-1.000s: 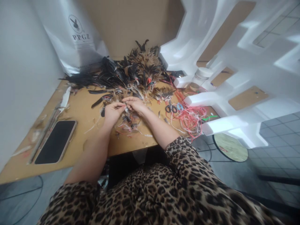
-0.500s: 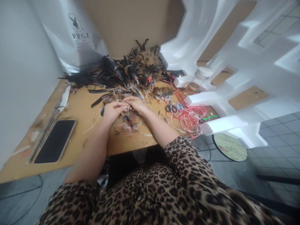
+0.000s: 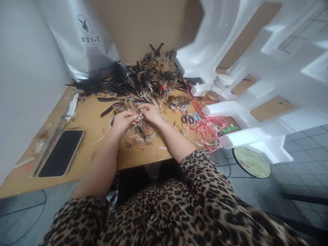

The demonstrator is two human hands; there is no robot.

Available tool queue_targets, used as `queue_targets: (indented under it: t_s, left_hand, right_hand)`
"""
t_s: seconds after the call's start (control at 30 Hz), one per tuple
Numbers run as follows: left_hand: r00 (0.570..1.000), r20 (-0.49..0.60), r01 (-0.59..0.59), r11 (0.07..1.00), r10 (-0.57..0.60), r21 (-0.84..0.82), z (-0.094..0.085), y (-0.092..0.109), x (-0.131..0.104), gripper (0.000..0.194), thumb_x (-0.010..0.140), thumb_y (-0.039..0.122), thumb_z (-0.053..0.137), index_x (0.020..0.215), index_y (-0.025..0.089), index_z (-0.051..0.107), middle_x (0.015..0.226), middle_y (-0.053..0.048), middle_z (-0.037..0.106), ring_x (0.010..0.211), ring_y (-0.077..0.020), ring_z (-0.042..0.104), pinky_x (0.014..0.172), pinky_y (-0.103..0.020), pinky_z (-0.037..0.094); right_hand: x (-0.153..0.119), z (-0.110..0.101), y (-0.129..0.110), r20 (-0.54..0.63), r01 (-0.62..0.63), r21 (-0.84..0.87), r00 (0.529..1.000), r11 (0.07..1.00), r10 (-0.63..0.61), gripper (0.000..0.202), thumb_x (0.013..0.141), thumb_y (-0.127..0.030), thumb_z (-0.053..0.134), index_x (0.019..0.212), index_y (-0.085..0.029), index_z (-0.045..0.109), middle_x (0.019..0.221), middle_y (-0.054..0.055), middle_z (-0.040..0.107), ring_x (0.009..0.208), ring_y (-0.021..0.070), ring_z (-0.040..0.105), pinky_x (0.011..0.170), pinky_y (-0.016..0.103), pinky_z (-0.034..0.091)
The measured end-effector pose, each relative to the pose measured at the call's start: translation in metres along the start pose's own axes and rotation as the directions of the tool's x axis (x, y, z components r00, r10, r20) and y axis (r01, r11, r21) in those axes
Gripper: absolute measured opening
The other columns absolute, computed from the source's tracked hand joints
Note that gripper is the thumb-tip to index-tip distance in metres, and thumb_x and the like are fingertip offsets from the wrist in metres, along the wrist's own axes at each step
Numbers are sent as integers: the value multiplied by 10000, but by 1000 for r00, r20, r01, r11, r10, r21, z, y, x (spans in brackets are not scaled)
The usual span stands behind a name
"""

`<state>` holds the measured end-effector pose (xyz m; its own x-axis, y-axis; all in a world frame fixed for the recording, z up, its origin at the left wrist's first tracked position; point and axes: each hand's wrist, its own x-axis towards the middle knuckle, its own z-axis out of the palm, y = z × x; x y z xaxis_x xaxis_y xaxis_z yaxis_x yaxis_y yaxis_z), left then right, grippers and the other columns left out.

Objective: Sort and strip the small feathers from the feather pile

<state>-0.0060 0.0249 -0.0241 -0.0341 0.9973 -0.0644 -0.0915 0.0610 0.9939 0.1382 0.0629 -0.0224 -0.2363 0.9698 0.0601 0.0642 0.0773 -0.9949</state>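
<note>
My left hand (image 3: pixel 123 122) is closed in a pinch near the table's middle, at the base of some small brownish feathers (image 3: pixel 130 106). Close beside it on the right, my right hand (image 3: pixel 149 113) has its thumb and fingers pressed together. What lies between the fingertips is too small to make out. Beyond both hands spreads a large pile of black and brown feathers (image 3: pixel 161 65). Feather scraps and bits of string (image 3: pixel 143 134) lie just below the hands.
A dark phone (image 3: pixel 62 153) lies at the left on the table (image 3: pixel 94 164). To the right are scissors (image 3: pixel 187 119), tangled pink string (image 3: pixel 207 131), a lidded jar (image 3: pixel 222 82) and white foam pieces (image 3: pixel 246 136). A silver bag (image 3: pixel 89 54) stands behind.
My right hand has shifted slightly right, and its fingertips are a little farther from my left hand. The left hand stays nearly in place. The view has moved slightly.
</note>
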Motion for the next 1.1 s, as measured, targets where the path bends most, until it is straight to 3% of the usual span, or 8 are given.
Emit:
queue_targets:
  t_s: [0.13,0.27,0.5,0.7,0.87,1.1]
  left_hand:
    - [1000,13,15,993,-16,115,-1,-3,0,239,568,240,729,743,100,644,573,-45,645,491,-103,591,468,-182,429]
    - [1000,17,17,989,-20,147,-1,-3,0,207,585,226,713,730,101,634,535,-40,632,451,-91,564,450,-177,411]
    - [1000,-14,19,988,-17,153,0,-5,1,207,576,222,717,715,96,630,555,-41,633,490,-102,591,465,-179,429]
    - [1000,6,15,985,-16,174,-2,-11,4,223,577,240,720,726,101,629,563,-45,641,506,-116,608,487,-194,454]
    - [1000,15,14,981,-17,191,0,-8,3,212,590,239,710,727,99,630,525,-44,633,474,-109,593,488,-197,459]
    - [997,76,-22,980,7,199,0,-5,0,239,573,280,734,712,110,638,569,-53,650,518,-117,608,524,-212,474]
  right_hand:
    - [2,-3,6,11,103,-217,995,971,-103,213,790,-141,425,958,-140,556,592,-39,583,514,62,522,560,182,438]
    - [0,-4,2,67,150,-325,989,934,-135,256,772,-146,418,977,-131,571,628,-18,608,571,79,547,599,202,444]
    - [-1,-18,-4,185,131,-417,981,899,-57,269,721,-136,422,935,-130,584,618,-13,621,526,85,518,545,201,395]
    - [-12,-22,-20,295,193,-541,955,819,-30,258,687,-141,453,896,-133,605,606,-16,611,561,88,519,577,202,379]
    - [-19,-9,-24,304,217,-543,951,811,-51,260,690,-144,460,912,-120,592,612,-27,580,557,81,466,576,198,361]
    - [-8,-6,-12,199,106,-368,979,924,-33,430,658,-73,407,1071,-111,520,566,-51,533,513,77,443,525,183,347]
